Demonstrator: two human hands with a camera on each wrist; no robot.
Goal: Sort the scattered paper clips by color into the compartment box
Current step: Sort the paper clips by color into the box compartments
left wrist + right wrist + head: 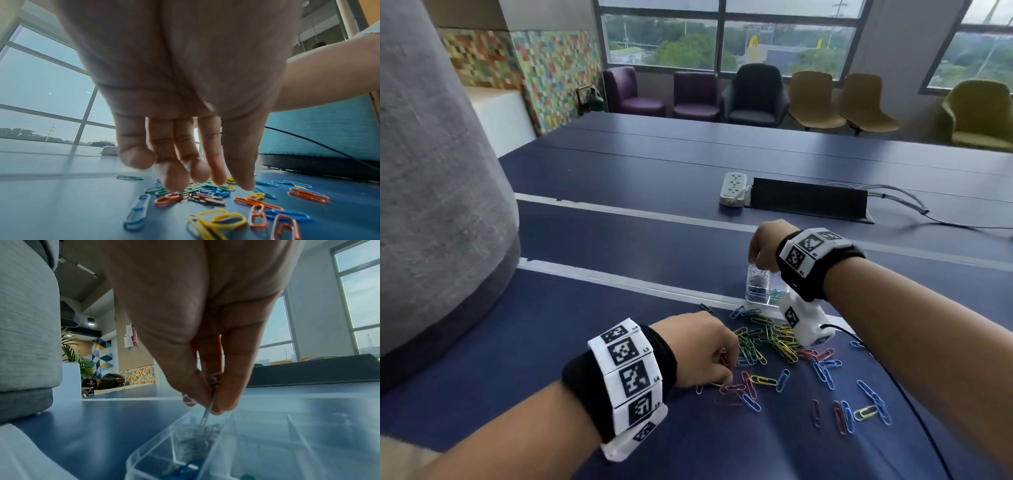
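Loose paper clips point(774, 342) in red, blue, yellow and green lie scattered on the dark blue table point(619, 240). My left hand point(726, 370) hangs over the pile's left side. In the left wrist view its fingers point(174, 178) point down, tips touching the clips point(205, 193), gripping nothing. A clear compartment box point(756, 291) stands just beyond the pile. Above its far end, my right hand point(756, 262) pinches a silver paper clip point(206, 415) between thumb and fingers point(226, 394). That clip hangs into a compartment of silver clips point(197, 438). Blue clips point(185, 470) fill the nearer compartment.
A white power strip point(734, 188) and a raised black cable flap point(808, 198) sit farther back on the table, with grey cables running right. A large grey upholstered column point(431, 205) bounds the left side. A black wire point(893, 377) trails from my right wrist across the table.
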